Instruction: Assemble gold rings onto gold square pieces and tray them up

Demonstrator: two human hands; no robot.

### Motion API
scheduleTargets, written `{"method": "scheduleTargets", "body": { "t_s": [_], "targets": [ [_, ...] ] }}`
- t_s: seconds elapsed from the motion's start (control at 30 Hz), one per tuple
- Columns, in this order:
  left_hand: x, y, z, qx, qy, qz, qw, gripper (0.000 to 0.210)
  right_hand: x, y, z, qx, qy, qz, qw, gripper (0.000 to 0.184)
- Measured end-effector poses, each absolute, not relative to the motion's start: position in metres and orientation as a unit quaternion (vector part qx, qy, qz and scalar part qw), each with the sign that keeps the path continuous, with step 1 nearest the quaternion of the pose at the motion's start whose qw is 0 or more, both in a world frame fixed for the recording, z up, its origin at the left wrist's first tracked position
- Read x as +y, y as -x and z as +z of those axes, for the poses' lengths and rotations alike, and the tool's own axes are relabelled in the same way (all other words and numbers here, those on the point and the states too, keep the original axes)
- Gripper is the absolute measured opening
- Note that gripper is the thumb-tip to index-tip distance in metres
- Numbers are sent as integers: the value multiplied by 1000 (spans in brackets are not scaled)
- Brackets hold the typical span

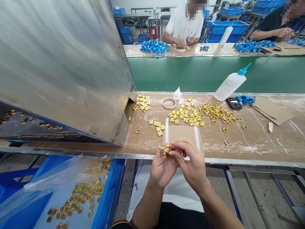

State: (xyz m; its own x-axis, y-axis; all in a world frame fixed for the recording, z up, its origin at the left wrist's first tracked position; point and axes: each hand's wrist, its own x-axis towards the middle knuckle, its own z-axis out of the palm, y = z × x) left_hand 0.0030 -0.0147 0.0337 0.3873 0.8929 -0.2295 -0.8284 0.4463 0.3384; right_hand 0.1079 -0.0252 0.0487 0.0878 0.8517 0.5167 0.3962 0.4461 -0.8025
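Just over the front edge of the work table, my two hands meet around a small gold piece. My left hand (pixel 162 168) pinches a gold ornament piece (pixel 163 150) between thumb and fingers. Against it sits a gold ring (pixel 168 147), gripped from the right by the thumb and fingers of my right hand (pixel 190 159). Whether the two parts are joined, I cannot tell. Beneath the hands lies a cardboard square (pixel 180 133) with white tape strips along its sides. Beyond it are a pile of gold rings (pixel 218 113) and several square gold ornaments (pixel 158 127).
A large metal housing (pixel 71 63) blocks the left. Behind stand a small white bottle (pixel 177 93), a tape roll (pixel 169 102) and a tilted large bottle (pixel 230 86). A blue bin (pixel 111 187) with gold parts sits lower left. Two people work across the green belt (pixel 178 73).
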Motion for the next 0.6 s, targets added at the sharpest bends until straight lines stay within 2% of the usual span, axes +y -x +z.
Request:
{"method": "scheduleTargets", "body": {
  "t_s": [0.33, 0.6],
  "targets": [
    [-15, -2, 29, 209, -83, 526, 820, 28, -24, -107, 48, -641, 473, 234, 557, 20],
    [-13, -1, 30, 174, -148, 556, 799, 42, -26, -110, 50, -634, 452, 291, 555, 12]
  ]
}}
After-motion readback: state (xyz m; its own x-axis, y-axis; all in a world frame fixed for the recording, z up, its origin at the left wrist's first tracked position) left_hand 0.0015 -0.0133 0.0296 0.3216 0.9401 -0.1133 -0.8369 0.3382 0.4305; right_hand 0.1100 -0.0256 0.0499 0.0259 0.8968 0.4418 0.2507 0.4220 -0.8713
